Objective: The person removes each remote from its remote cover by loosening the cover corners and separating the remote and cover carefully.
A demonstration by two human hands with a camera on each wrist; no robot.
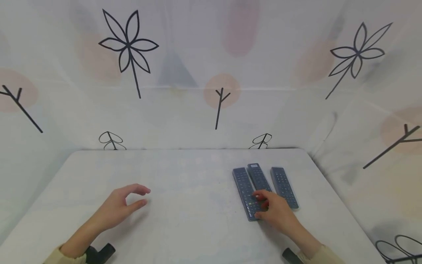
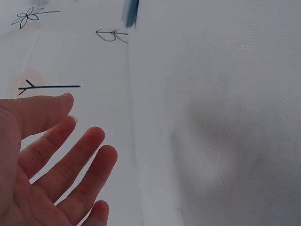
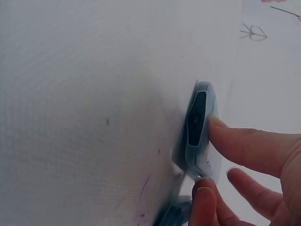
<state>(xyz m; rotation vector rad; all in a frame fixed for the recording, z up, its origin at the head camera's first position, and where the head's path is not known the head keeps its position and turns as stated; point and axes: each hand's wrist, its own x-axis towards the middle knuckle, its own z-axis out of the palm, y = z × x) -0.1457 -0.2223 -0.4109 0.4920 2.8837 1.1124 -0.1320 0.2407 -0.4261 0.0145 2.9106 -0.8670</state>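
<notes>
Three dark remotes in clear sleeves lie side by side at the right of the white table (image 1: 184,220): a left remote (image 1: 243,183), a middle remote (image 1: 258,175) and a right remote (image 1: 282,185). My right hand (image 1: 260,206) holds the near end of the left remote, thumb at its corner and fingers on top. In the right wrist view the thumb and a finger of the right hand (image 3: 209,157) pinch the left remote's end (image 3: 197,115). My left hand (image 1: 145,197) hovers over the table's left half, holding nothing. Its fingers (image 2: 70,160) are spread and relaxed.
A white cloth backdrop (image 1: 211,73) printed with black flowers and twigs rises behind the table's far edge and along both sides. Black wrist mounts (image 1: 102,253) show at the near edge. A blurred remote tip (image 2: 130,12) shows at the top of the left wrist view.
</notes>
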